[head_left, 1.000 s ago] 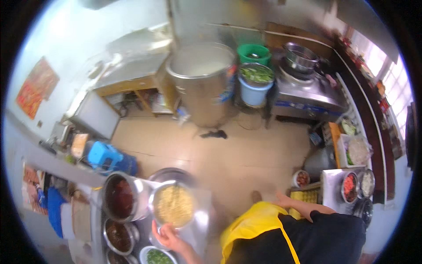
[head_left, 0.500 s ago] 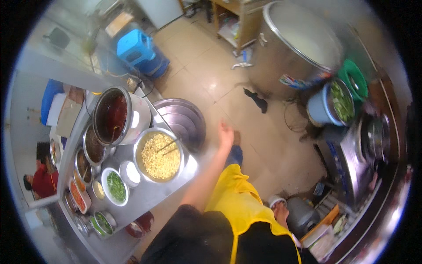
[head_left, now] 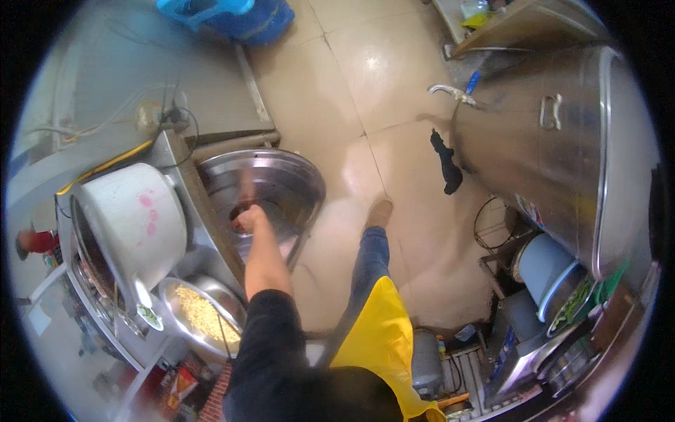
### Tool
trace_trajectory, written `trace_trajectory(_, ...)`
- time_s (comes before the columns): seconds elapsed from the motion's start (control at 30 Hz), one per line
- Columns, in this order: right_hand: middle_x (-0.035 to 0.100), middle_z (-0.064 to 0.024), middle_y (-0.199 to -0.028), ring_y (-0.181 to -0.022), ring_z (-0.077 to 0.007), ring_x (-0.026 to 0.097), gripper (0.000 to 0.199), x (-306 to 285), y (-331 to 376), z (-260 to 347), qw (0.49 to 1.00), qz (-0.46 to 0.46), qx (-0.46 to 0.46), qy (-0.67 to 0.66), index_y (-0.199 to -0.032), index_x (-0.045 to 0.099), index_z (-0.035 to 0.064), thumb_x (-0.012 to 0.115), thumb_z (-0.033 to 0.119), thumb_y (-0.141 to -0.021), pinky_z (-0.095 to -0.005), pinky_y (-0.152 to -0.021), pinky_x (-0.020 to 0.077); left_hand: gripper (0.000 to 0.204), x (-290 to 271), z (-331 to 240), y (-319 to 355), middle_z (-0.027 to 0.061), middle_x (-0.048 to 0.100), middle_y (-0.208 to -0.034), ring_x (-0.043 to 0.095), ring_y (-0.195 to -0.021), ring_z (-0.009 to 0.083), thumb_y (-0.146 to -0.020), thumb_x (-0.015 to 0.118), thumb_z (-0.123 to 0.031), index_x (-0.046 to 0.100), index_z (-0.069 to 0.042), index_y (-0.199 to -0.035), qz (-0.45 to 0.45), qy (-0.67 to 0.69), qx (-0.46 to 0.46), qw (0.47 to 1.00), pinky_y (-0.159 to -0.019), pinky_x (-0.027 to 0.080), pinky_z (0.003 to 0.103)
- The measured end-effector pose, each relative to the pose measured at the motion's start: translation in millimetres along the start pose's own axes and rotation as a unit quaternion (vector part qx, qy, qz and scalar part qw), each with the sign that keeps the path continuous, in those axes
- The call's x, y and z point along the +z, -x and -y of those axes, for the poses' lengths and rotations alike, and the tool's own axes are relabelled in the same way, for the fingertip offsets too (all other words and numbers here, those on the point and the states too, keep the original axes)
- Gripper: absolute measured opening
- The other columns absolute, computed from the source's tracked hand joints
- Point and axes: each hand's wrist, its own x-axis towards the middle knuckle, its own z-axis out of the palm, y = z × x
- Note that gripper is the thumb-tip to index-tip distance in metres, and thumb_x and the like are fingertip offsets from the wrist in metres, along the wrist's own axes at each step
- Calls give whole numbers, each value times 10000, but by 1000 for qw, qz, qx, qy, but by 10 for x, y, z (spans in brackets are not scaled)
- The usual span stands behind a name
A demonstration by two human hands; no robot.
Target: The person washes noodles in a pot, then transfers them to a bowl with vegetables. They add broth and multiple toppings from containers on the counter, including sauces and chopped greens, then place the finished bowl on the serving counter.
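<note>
My left arm stretches down and forward to a large, round, stepped steel lid (head_left: 299, 179) beside the metal table. My left hand (head_left: 251, 219) is closed around a dark reddish knob (head_left: 240, 209) near the lid's middle, and the shiny metal mirrors the fingers. To the left of the lid, on the table, sit a tall white pot (head_left: 144, 218) and a steel bowl (head_left: 169, 299) of chopped yellowish food (head_left: 200, 311) with thin sticks in it. My right hand is out of sight.
At the right stands a very large steel pot (head_left: 534, 141) with a tap at its foot. A black cloth-like thing (head_left: 447, 163) lies on the tiled floor (head_left: 337, 105). A blue bucket (head_left: 545, 271) and a grey gas cylinder (head_left: 426, 360) are at lower right. A blue container (head_left: 260, 21) stands at far left.
My left hand has gone from hanging open over the floor to gripping the lid's knob. My right hand, earlier low at the right by a round, pale-rimmed thing, has left view. My view has shifted.
</note>
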Motion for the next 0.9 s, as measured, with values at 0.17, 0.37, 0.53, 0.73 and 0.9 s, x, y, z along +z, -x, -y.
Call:
trace_trajectory(0.17,687,-103,-857,-691,-269,657,314,-346,59,881,999,21,-23,-15,-1109,700,76,592,366,-1053,-422,-650,568,531,155,574,-577,225,718,-1164,703,-1074,360,-810,700,-281,649,1,-1257,87,-89,97,987,-961,528,488)
trace_trajectory(0.37,728,-116,-989,-844,-212,716,429,230,716,2107,954,122,-259,91,-1435,558,70,594,305,-1078,-357,-750,591,470,34,733,-337,90,661,-1352,619,-1156,282,-946,719,-291,671,18,-1298,300,103,227,921,-976,493,462)
trace_trajectory(0.53,710,-144,-1150,-1007,-275,700,412,1121,1848,3011,853,100,-396,325,-1445,537,43,569,191,-1062,-388,-885,565,612,65,326,1188,143,652,-1347,618,-1174,255,-895,812,-256,601,35,-1390,411,80,398,816,-1049,466,367)
trace_trajectory(0.73,673,-146,-1274,-1147,-357,649,529,1276,3054,3735,640,-5,-714,283,-1452,535,81,681,156,-950,-439,-991,526,502,-1514,-882,3479,189,742,-1098,675,-968,281,-897,818,-337,691,52,-1188,446,96,516,725,-892,517,396)
trace_trajectory(0.9,502,-122,-1517,-1408,-323,476,666,1216,3464,4501,498,13,-835,234,-1517,487,131,736,259,-913,-498,-1168,377,526,-2989,-1872,5498,230,748,-1043,705,-965,339,-899,790,-408,719,53,-1143,387,47,646,656,-865,533,439)
